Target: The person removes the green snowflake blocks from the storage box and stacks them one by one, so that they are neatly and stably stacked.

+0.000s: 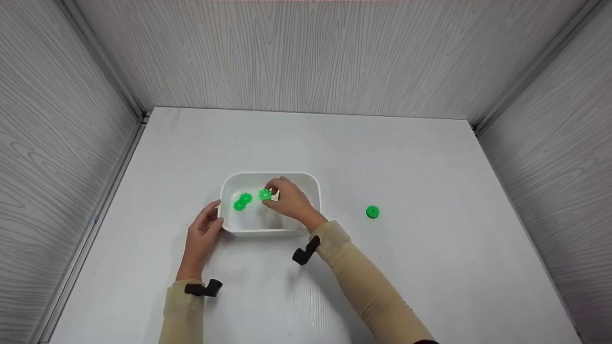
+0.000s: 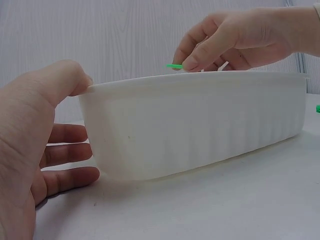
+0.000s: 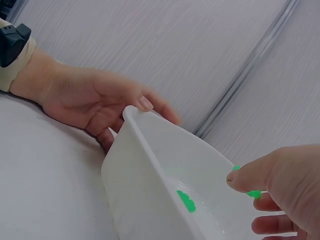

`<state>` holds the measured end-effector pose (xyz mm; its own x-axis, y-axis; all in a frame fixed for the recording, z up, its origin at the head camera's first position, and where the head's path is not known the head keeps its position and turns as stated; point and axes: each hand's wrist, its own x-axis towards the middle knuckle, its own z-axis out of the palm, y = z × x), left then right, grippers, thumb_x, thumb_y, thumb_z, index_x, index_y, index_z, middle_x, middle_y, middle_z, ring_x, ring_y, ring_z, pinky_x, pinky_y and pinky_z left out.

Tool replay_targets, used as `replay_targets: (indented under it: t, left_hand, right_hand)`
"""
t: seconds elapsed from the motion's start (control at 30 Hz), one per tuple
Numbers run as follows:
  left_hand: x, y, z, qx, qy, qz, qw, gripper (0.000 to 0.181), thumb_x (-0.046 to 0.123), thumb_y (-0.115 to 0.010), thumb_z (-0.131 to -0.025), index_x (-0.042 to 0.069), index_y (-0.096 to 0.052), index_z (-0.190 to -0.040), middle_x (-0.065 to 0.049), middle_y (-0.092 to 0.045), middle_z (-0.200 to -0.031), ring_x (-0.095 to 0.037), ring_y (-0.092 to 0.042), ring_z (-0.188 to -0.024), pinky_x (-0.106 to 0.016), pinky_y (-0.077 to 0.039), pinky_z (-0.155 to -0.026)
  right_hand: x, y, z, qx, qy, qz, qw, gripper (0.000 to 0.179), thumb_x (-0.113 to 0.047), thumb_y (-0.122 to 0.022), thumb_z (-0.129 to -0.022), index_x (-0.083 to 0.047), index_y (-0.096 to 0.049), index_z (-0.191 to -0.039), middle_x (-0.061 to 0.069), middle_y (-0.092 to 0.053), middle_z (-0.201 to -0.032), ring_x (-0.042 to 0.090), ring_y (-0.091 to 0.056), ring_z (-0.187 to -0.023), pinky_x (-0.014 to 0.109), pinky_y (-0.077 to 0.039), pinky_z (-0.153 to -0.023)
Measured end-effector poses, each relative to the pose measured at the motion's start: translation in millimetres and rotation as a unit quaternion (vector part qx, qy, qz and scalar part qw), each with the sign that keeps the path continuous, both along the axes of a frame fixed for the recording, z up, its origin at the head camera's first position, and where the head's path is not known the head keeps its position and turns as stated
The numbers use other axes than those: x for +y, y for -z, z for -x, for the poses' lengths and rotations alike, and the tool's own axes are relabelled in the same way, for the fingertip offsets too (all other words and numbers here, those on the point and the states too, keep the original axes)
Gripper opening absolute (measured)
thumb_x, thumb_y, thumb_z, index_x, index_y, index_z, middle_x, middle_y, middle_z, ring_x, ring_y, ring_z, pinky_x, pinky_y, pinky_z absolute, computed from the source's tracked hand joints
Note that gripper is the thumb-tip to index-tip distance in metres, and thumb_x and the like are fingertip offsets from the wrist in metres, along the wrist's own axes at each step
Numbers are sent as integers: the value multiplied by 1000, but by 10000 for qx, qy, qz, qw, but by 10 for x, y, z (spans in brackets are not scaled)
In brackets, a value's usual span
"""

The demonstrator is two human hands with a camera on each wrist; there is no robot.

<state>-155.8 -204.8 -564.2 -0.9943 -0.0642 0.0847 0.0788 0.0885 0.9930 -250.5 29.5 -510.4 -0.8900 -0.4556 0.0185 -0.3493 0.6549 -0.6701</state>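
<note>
My right hand (image 1: 290, 199) pinches a green, flower-edged plastic disc (image 1: 265, 194) between thumb and fingertips, above the inside of a white plastic tub (image 1: 272, 232). In the left wrist view the disc (image 2: 174, 66) appears edge-on, just over the rim. Two similar green discs (image 1: 242, 201) lie overlapping on the tub's floor at its left. My left hand (image 1: 203, 234) holds the tub's left end. Its thumb (image 3: 145, 103) lies on the rim, and the lower fingers (image 2: 75, 179) are curled beside the outer wall.
To the right of the tub, a green round piece (image 1: 373, 212), perhaps a small stack, lies on the white table (image 1: 430, 277). Grey wood-grain panels (image 1: 306, 57) enclose the table at the back and both sides. Each wrist carries a black camera mount (image 1: 204, 288).
</note>
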Motion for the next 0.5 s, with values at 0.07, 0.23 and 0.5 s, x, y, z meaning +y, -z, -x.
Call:
replay_targets:
  t: [0.07,0.23,0.5]
  left_hand:
    - [0,7,-2,5,10,-22,10000,45,16,-58,-93,13,-47,-136,-21,-52,-123,-38,-53,-107,-24,-48,-83]
    - [-7,25,3,83,28,-12,10000,45,17,-58,-93,13,-47,-136,-20,-53,-124,-37,-53,-108,-26,-49,-83]
    - [-22,31,-2,180,44,106,9998,45,18,-57,-94,10,-46,-137,-21,-54,-122,-38,-53,-107,-22,-48,-83]
  right_hand:
    - [62,-1,-4,62,55,102,9999,31,-26,-70,-83,-11,-61,-108,4,-55,-95,14,-50,-77,24,-45,-68]
    - [210,-8,-25,209,75,162,9996,31,-25,-69,-84,-10,-61,-110,6,-55,-95,15,-50,-75,25,-44,-67]
    - [426,17,-120,454,229,727,9961,28,-21,-70,-84,-10,-61,-108,6,-54,-93,20,-52,-76,25,-45,-66]
